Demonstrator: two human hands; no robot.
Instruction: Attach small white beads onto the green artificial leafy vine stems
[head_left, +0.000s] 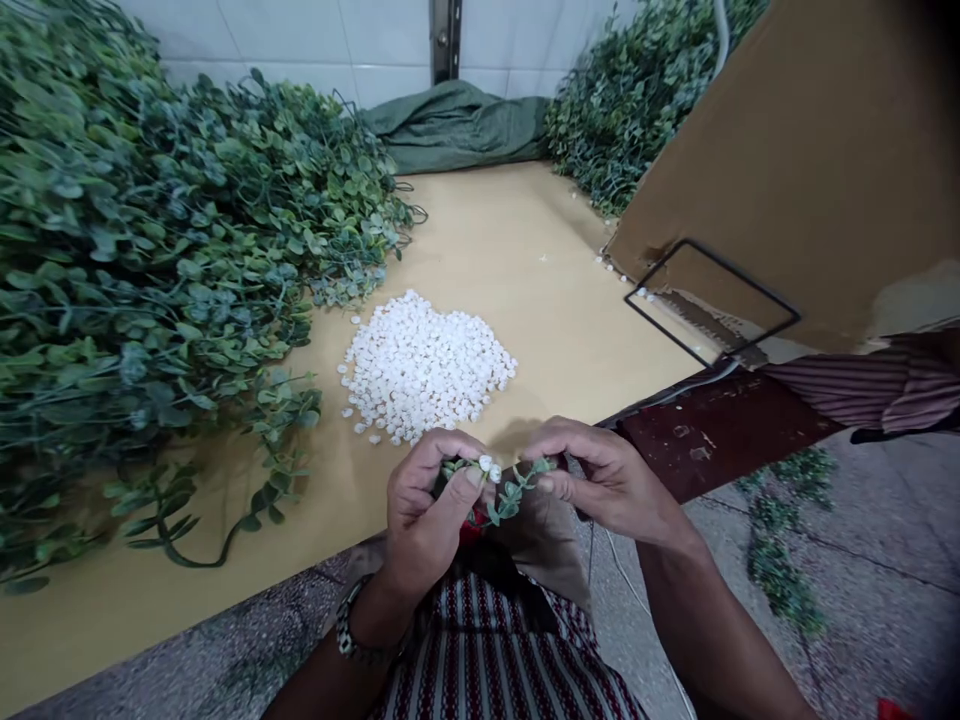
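Observation:
Both hands hold one small green artificial leaf sprig (510, 492) over my lap, at the near edge of a tan table (517, 240). My left hand (427, 505) pinches its left end, where a small white bead-like flower (489, 466) sits at my thumb and fingertips. My right hand (600, 475) pinches the sprig's right end. Just beyond my hands lies a heap of small white flower pieces (424, 365) on the table.
A big pile of artificial green foliage (150, 280) covers the table's left side, and more foliage (630, 90) is at the back right. A cardboard box (787, 160) with a black wire frame (712, 305) stands at the right. A green cloth (457, 125) lies against the tiled wall.

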